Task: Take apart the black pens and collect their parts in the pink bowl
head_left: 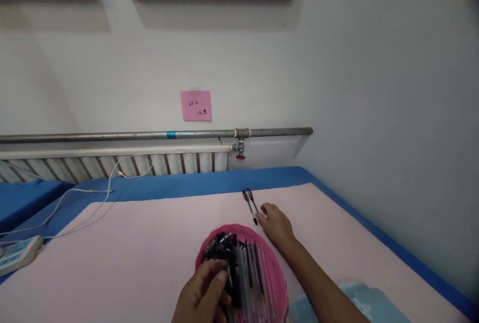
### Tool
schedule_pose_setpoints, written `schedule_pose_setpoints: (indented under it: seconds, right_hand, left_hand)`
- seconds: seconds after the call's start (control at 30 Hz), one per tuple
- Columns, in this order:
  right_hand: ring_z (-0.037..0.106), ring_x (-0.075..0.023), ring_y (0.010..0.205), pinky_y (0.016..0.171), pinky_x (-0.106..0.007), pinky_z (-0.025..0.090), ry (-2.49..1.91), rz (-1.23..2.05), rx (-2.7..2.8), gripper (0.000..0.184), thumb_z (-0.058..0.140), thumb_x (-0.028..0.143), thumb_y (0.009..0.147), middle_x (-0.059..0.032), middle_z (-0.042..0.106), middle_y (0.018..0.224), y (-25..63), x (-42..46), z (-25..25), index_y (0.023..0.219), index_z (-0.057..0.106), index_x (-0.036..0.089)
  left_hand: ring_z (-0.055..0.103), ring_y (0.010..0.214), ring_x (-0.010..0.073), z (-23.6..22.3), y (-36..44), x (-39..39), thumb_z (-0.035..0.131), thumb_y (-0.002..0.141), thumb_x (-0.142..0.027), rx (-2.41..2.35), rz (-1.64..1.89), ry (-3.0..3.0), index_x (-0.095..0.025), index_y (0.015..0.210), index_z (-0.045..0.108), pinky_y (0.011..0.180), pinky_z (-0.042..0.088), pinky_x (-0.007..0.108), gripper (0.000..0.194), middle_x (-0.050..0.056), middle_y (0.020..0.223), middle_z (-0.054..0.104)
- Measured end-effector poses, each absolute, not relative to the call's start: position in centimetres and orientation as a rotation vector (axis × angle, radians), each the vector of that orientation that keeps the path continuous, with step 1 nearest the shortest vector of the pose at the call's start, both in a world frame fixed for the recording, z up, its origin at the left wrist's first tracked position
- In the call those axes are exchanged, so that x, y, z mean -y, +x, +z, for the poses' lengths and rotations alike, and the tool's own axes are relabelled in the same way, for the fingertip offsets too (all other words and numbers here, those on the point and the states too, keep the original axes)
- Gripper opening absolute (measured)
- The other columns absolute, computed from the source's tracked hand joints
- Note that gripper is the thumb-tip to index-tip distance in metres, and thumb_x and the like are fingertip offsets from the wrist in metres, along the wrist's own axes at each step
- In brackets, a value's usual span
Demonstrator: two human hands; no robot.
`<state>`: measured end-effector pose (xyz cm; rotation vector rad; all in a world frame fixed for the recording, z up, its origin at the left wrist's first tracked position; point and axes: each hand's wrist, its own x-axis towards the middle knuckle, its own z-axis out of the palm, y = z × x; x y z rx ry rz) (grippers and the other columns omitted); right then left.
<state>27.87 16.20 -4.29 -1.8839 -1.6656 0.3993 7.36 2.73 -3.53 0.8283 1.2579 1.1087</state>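
Observation:
A round pink tray (275,273) full of several black and clear pens sits on the pale pink mat (149,243) in front of me. My left hand (204,293) is closed over the pens at the tray's left side, fingers curled around some of them. My right hand (275,225) reaches past the tray's far right rim, fingers pinched on the near end of two pens (250,203) that lie on the mat with their black caps pointing away from me.
The mat lies on a blue-covered table (209,183) against a white wall with a radiator (168,163), a metal pipe (149,135) and a pink note (195,105). A white power strip (17,255) with cables is at the left. A light blue item (359,303) lies bottom right.

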Motion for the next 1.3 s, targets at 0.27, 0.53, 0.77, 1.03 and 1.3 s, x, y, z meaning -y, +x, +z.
schedule_pose_setpoints:
  seconds: [0.27,0.53,0.77,1.03,1.3]
  right_hand:
    - [0.051,-0.0167,0.066,0.062,-0.029,0.034,-1.882,0.643,1.469,0.009,0.051,0.014,0.068,-0.0022,0.053,0.063,30.0,-15.1,-3.0,0.060,0.051,0.018]
    - [0.022,-0.0063,0.039,0.040,-0.019,0.017,-1.431,1.098,1.270,0.017,0.043,0.039,0.068,0.0109,0.028,0.048,26.6,-8.9,0.5,0.069,0.037,0.023]
    - [0.019,-0.0040,0.037,0.041,-0.019,0.011,-1.175,1.618,1.255,0.012,0.048,0.029,0.065,0.0116,0.030,0.045,23.0,-1.0,-0.3,0.074,0.047,0.020]
    - [0.023,-0.0037,0.034,0.038,-0.019,0.011,-1.126,1.847,1.324,0.007,0.046,0.027,0.058,0.0093,0.035,0.042,22.6,0.3,-0.9,0.060,0.044,0.020]
    - [0.010,-0.0033,0.034,0.037,-0.019,0.005,-1.304,1.635,1.069,0.013,0.048,0.033,0.068,0.0136,0.022,0.039,23.7,0.1,-0.5,0.066,0.043,0.021]
  left_hand:
    - [0.045,0.036,0.0067,-3.0,7.6,-3.0,0.071,0.059,-0.051,-1.214,1.187,0.762,-0.015,0.088,0.065,0.034,0.029,0.019,0.046,0.004,0.065,0.062]
    - [0.040,0.034,0.0044,-2.7,6.3,-4.0,0.066,0.066,-0.048,-1.087,1.261,0.800,-0.015,0.087,0.061,0.032,0.030,0.017,0.040,-0.001,0.062,0.059]
    - [0.030,0.032,0.0010,-1.6,7.0,-3.0,0.066,0.067,-0.053,-0.881,1.152,0.759,-0.014,0.090,0.059,0.030,0.023,0.015,0.046,-0.007,0.054,0.049]
    - [0.018,0.034,0.0001,-0.2,6.1,-3.0,0.074,0.058,-0.050,-0.779,1.255,0.613,-0.018,0.070,0.048,0.033,0.013,0.014,0.043,-0.014,0.043,0.026]
    - [0.023,0.032,0.0042,-0.5,2.8,-3.9,0.070,0.062,-0.050,-1.319,1.143,0.985,-0.020,0.051,0.040,0.035,0.016,0.018,0.043,-0.011,0.036,0.030]
